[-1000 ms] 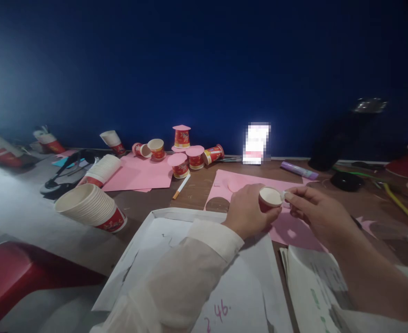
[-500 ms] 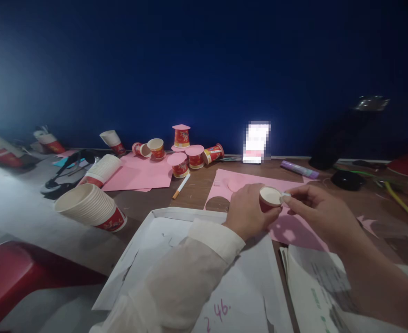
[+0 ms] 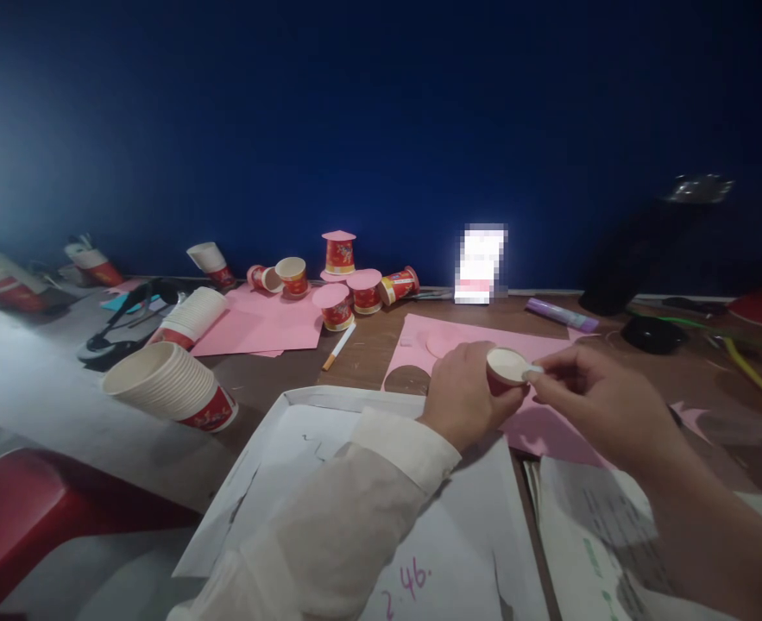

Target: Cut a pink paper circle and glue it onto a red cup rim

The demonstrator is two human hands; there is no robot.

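My left hand [image 3: 462, 392] is wrapped round a small red paper cup [image 3: 507, 366], whose pale round end faces up. At the cup's right edge, my right hand [image 3: 588, 397] pinches a small white piece [image 3: 532, 372] between thumb and forefinger; its exact kind is too small to make out. Both hands are above a pink paper sheet [image 3: 549, 427] with a round hole cut in it. Several red cups with pink paper discs on them, among them one on top [image 3: 339, 254], stand beyond my left hand.
A nested cup stack [image 3: 170, 385] leans at the left, near a red plastic edge [image 3: 24, 496]. A white box lid [image 3: 329, 423] lies under my left forearm. Further back are a bright phone [image 3: 480, 266], a purple tube [image 3: 562, 315], a cigarette-like stick [image 3: 339, 347] and a black round object [image 3: 652, 334].
Hardly anything differs. Both hands and the cup have shifted very slightly, with the right fingers still pinching the white piece at the cup's edge.
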